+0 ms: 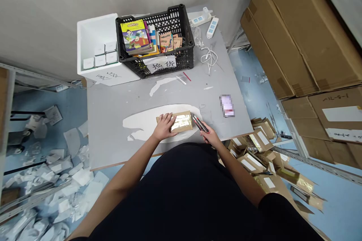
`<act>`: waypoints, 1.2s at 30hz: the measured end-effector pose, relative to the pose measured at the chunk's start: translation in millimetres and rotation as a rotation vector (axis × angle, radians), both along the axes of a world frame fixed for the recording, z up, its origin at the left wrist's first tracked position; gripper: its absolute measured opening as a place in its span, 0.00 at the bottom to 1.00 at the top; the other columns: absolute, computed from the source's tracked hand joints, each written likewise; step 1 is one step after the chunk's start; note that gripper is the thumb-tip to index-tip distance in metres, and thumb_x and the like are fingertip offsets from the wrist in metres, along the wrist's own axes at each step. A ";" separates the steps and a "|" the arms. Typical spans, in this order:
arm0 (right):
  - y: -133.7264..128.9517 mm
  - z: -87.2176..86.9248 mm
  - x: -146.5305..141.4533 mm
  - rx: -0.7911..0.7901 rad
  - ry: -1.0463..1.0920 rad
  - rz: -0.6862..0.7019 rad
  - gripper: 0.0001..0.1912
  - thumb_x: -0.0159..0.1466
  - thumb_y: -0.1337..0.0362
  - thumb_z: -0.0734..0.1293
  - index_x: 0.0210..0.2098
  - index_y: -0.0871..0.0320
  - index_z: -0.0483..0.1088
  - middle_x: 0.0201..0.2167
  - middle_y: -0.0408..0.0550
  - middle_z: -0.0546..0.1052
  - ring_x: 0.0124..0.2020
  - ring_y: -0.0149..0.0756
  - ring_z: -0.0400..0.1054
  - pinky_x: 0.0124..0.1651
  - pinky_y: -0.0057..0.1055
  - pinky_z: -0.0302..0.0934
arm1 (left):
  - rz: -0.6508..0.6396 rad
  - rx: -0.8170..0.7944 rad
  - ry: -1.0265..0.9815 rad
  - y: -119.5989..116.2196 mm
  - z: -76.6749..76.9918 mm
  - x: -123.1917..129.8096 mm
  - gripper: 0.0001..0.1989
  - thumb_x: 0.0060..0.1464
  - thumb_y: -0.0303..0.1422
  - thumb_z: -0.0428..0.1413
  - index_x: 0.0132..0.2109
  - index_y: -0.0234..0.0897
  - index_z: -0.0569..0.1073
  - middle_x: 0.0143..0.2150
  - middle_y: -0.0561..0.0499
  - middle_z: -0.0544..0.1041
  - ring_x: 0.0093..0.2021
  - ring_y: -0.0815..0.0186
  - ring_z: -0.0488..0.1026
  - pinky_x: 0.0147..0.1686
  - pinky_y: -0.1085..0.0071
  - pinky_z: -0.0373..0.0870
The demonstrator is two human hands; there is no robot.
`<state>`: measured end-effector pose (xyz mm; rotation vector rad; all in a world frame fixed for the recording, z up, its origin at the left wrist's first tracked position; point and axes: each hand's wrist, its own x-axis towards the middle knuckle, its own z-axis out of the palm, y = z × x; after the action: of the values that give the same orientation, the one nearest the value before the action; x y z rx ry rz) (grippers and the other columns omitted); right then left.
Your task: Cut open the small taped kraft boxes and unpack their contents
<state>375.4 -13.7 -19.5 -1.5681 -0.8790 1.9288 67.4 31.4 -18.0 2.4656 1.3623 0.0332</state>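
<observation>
A small cardboard box (183, 120) with shiny tape along its top lies on a white sheet (147, 115) near the table's front edge. My left hand (164, 126) rests on the box's left end, fingers spread flat over it. In my right hand (209, 135) is a black and red utility knife (200, 123), its tip pointing up and left toward the box's right end. Whether the tip touches the box I cannot tell.
A black crate (183, 54) of books and a white foam box (80, 45) stand at the back of the grey table (110, 101). A phone (227, 106) lies right, power strips (212, 27) behind. Cardboard boxes (263, 147) and paper scraps (82, 177) cover the floor.
</observation>
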 end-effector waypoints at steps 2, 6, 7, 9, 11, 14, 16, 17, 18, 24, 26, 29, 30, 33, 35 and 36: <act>0.1 -0.7 -0.4 -0.007 -0.003 0.011 0.40 0.57 0.58 0.67 0.67 0.48 0.52 0.27 0.37 0.70 0.16 0.22 0.58 0.14 0.18 0.50 | 0.007 -0.006 -0.008 0.3 0.4 0.0 0.47 0.46 0.53 0.58 0.68 0.37 0.55 0.68 0.34 0.56 0.66 0.41 0.51 0.63 0.43 0.42; -2.5 1.0 2.9 0.006 0.022 0.029 0.41 0.57 0.58 0.67 0.68 0.49 0.51 0.26 0.37 0.70 0.16 0.23 0.58 0.14 0.19 0.51 | 0.012 -0.016 -0.015 1.2 0.9 -0.1 0.47 0.46 0.54 0.58 0.68 0.38 0.55 0.68 0.34 0.56 0.66 0.41 0.51 0.62 0.42 0.42; -3.0 1.5 4.3 0.011 0.027 0.042 0.41 0.57 0.58 0.67 0.68 0.49 0.51 0.26 0.37 0.70 0.16 0.23 0.58 0.14 0.19 0.51 | 0.012 -0.018 -0.014 1.5 0.9 -0.2 0.47 0.46 0.54 0.58 0.68 0.39 0.55 0.68 0.34 0.56 0.66 0.41 0.52 0.62 0.42 0.42; -3.8 2.2 7.4 0.014 0.028 0.081 0.41 0.57 0.59 0.67 0.68 0.49 0.51 0.25 0.36 0.70 0.16 0.23 0.58 0.14 0.19 0.52 | 0.013 -0.020 -0.009 2.2 0.7 -0.4 0.47 0.46 0.55 0.58 0.68 0.39 0.55 0.67 0.34 0.56 0.66 0.41 0.52 0.62 0.43 0.42; -4.6 2.7 10.4 0.015 0.015 0.121 0.41 0.57 0.60 0.67 0.68 0.48 0.51 0.24 0.35 0.70 0.15 0.23 0.58 0.14 0.20 0.52 | 0.014 -0.018 -0.005 2.9 0.3 -0.4 0.48 0.46 0.56 0.58 0.68 0.38 0.55 0.67 0.34 0.56 0.66 0.41 0.52 0.62 0.43 0.42; -6.2 4.5 14.0 0.015 -0.016 0.175 0.40 0.58 0.62 0.66 0.68 0.47 0.51 0.23 0.35 0.69 0.14 0.23 0.57 0.14 0.19 0.52 | 0.012 -0.013 -0.003 3.3 -0.6 -0.4 0.47 0.46 0.56 0.57 0.68 0.37 0.55 0.67 0.33 0.56 0.66 0.42 0.51 0.63 0.44 0.41; -7.3 7.2 15.2 0.012 -0.033 0.199 0.40 0.59 0.64 0.66 0.68 0.46 0.50 0.23 0.35 0.69 0.14 0.23 0.57 0.14 0.19 0.52 | 0.015 -0.016 -0.001 3.3 -1.0 -0.3 0.47 0.46 0.56 0.57 0.68 0.37 0.56 0.67 0.34 0.56 0.66 0.42 0.51 0.62 0.44 0.41; -7.8 8.9 15.5 0.009 -0.041 0.208 0.39 0.59 0.64 0.65 0.68 0.46 0.50 0.23 0.35 0.69 0.14 0.23 0.57 0.14 0.19 0.52 | 0.018 -0.020 -0.001 3.2 -1.3 -0.3 0.47 0.46 0.56 0.57 0.67 0.37 0.56 0.67 0.34 0.57 0.66 0.41 0.52 0.62 0.44 0.42; -8.3 10.9 15.7 0.004 -0.051 0.215 0.39 0.59 0.65 0.65 0.68 0.47 0.50 0.23 0.35 0.69 0.14 0.23 0.57 0.14 0.19 0.52 | 0.021 -0.023 -0.002 3.2 -1.5 -0.4 0.47 0.45 0.56 0.57 0.67 0.38 0.56 0.67 0.34 0.57 0.65 0.41 0.52 0.62 0.43 0.42; -13.8 17.5 15.6 0.004 -0.070 0.248 0.39 0.60 0.64 0.66 0.68 0.47 0.51 0.22 0.36 0.69 0.15 0.24 0.58 0.16 0.20 0.54 | 0.020 -0.017 -0.022 2.7 -4.0 -1.4 0.48 0.45 0.57 0.57 0.67 0.38 0.56 0.67 0.34 0.57 0.65 0.41 0.52 0.62 0.43 0.42; -17.3 16.4 15.2 0.007 -0.056 0.244 0.39 0.60 0.63 0.66 0.68 0.46 0.50 0.23 0.37 0.70 0.16 0.25 0.58 0.15 0.20 0.54 | 0.010 -0.007 -0.023 2.4 -5.3 -1.9 0.48 0.45 0.57 0.57 0.67 0.37 0.56 0.67 0.33 0.57 0.65 0.41 0.52 0.62 0.43 0.42; -22.3 13.8 14.7 0.010 -0.046 0.237 0.40 0.60 0.61 0.66 0.69 0.47 0.49 0.24 0.38 0.70 0.16 0.26 0.59 0.15 0.21 0.54 | 0.000 0.003 -0.022 1.7 -7.0 -2.4 0.47 0.46 0.57 0.57 0.67 0.38 0.56 0.67 0.33 0.57 0.65 0.41 0.52 0.62 0.42 0.42; -23.8 13.2 14.6 0.011 -0.044 0.238 0.40 0.60 0.61 0.66 0.69 0.48 0.49 0.24 0.38 0.70 0.16 0.26 0.60 0.15 0.21 0.54 | -0.002 0.005 -0.024 1.6 -7.4 -2.5 0.47 0.46 0.57 0.57 0.67 0.38 0.56 0.67 0.33 0.57 0.65 0.41 0.52 0.62 0.42 0.42; -29.4 11.6 15.2 0.009 -0.048 0.238 0.41 0.60 0.60 0.66 0.69 0.48 0.48 0.24 0.38 0.70 0.17 0.26 0.60 0.16 0.20 0.54 | -0.004 0.008 -0.026 1.4 -7.8 -2.6 0.48 0.45 0.57 0.57 0.67 0.38 0.57 0.67 0.33 0.57 0.65 0.41 0.52 0.62 0.43 0.42; -35.4 10.6 16.4 0.009 -0.040 0.245 0.40 0.60 0.61 0.66 0.69 0.48 0.48 0.25 0.39 0.70 0.17 0.26 0.60 0.16 0.20 0.55 | -0.007 0.014 -0.019 1.6 -7.8 -2.6 0.48 0.45 0.57 0.57 0.67 0.37 0.57 0.67 0.33 0.57 0.65 0.41 0.52 0.62 0.43 0.42; -39.1 9.9 17.2 0.008 -0.032 0.250 0.40 0.61 0.61 0.66 0.69 0.48 0.48 0.25 0.39 0.70 0.17 0.26 0.61 0.16 0.20 0.55 | -0.009 0.018 -0.012 1.8 -7.7 -2.6 0.48 0.45 0.57 0.57 0.67 0.37 0.57 0.67 0.33 0.57 0.65 0.41 0.52 0.62 0.43 0.42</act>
<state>392.6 -52.8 -9.6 -1.5498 -1.1419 2.0700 64.8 33.1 -25.7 2.4821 1.3512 0.0583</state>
